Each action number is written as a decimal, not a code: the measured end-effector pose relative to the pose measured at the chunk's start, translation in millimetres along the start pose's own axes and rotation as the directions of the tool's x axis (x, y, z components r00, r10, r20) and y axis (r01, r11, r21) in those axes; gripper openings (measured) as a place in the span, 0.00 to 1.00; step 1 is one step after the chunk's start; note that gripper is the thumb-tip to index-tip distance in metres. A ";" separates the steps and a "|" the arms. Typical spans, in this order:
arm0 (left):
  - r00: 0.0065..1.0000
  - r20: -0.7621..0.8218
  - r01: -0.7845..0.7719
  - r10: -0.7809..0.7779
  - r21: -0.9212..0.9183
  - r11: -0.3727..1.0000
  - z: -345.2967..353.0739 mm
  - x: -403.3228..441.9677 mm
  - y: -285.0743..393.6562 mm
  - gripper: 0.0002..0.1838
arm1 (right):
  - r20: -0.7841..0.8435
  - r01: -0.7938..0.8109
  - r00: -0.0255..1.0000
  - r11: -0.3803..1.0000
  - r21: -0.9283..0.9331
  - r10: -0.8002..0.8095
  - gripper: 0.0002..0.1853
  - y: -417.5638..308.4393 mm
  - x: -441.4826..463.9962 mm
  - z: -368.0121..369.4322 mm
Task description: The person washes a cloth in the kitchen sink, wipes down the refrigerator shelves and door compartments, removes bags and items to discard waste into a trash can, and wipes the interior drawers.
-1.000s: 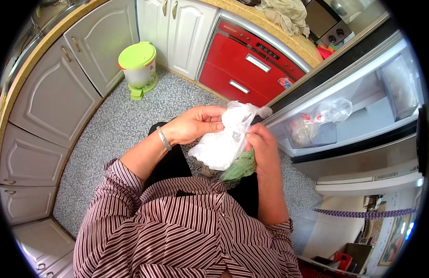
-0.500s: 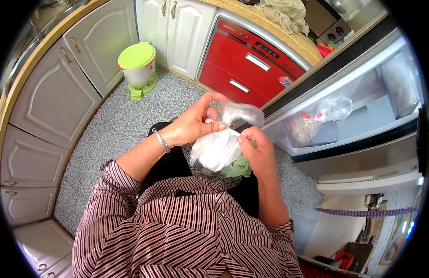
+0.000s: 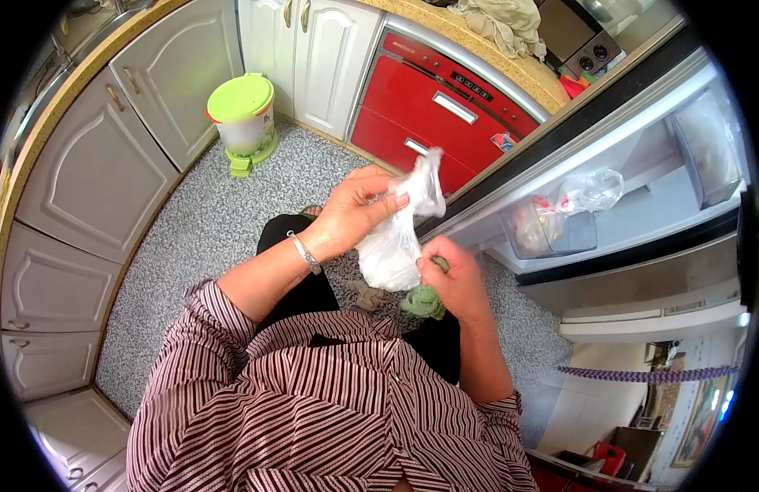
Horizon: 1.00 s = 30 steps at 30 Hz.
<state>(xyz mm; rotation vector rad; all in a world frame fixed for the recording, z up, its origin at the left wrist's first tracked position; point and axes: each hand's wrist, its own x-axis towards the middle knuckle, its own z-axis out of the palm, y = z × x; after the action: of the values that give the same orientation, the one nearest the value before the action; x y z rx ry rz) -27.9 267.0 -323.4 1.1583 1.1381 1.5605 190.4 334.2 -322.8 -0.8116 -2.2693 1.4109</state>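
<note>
A white plastic bag [image 3: 387, 254] hangs in front of my knees, its gathered top [image 3: 428, 184] sticking up and to the right. My left hand [image 3: 352, 211], with a bracelet at the wrist, pinches the neck of the bag between thumb and fingers. Closed at the bag's right side is my right hand [image 3: 453, 279], gripping a green cloth [image 3: 424, 302] that dangles below it. Its thumb and fingertip also meet the bag's edge. What the bag contains cannot be made out.
At my right a fridge door stands open, with bagged items in a clear bin [image 3: 551, 234]. A lidded pedal bin [image 3: 244, 123] stands by the white cabinets ahead. A red-fronted appliance [image 3: 445, 107] is under the counter. A beige cloth [image 3: 369, 295] lies on the floor.
The bag's loose top has swung upright and been drawn together. My left hand has shifted slightly right and down. My right hand has dropped slightly, with the green cloth now showing in its grip.
</note>
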 end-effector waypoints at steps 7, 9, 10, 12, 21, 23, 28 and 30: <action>0.957 0.257 -0.184 0.131 0.192 0.964 16.6 -2.4 -15.8 0.09 | -0.080 -0.085 0.989 0.919 0.384 0.125 0.09 -25.2 4.8 0.5; 0.994 0.111 0.032 -0.023 -0.082 0.996 18.4 -8.6 -20.9 0.10 | -0.121 -0.100 0.980 0.913 0.395 0.159 0.08 -18.6 6.5 2.2; 0.972 0.120 0.224 -0.202 -0.216 0.951 12.8 -10.0 -22.1 0.11 | -0.164 -0.090 0.969 0.883 0.461 0.185 0.08 -16.7 7.7 1.9; 0.968 0.074 0.249 -0.240 -0.387 0.888 4.3 -10.8 -19.5 0.12 | -0.234 -0.068 0.933 0.773 0.631 0.273 0.07 -9.8 7.9 1.2; 0.942 0.196 0.328 -0.272 -0.369 0.870 -19.9 -32.0 -33.6 0.21 | -0.232 -0.037 0.904 0.607 0.794 0.359 0.05 3.9 29.6 4.2; 0.965 0.159 0.242 -0.210 -0.220 0.945 -8.7 -29.3 -28.4 0.26 | -0.193 -0.054 0.929 0.633 0.772 0.316 0.05 3.5 33.8 8.1; 0.926 0.162 0.369 -0.342 -0.186 0.911 -3.8 -15.3 -32.6 0.18 | -0.219 -0.076 0.887 0.597 0.799 0.407 0.06 3.1 42.5 15.1; 0.876 0.210 0.481 -0.434 -0.461 0.746 -5.3 -17.0 -40.9 0.14 | -0.195 -0.087 0.894 0.584 0.807 0.403 0.07 12.7 42.8 11.5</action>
<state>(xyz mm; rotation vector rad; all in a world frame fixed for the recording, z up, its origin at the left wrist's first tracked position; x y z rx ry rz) -25.0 258.5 -367.1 0.5319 0.8003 1.2845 154.3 357.5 -339.6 -0.9762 -1.0598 1.9491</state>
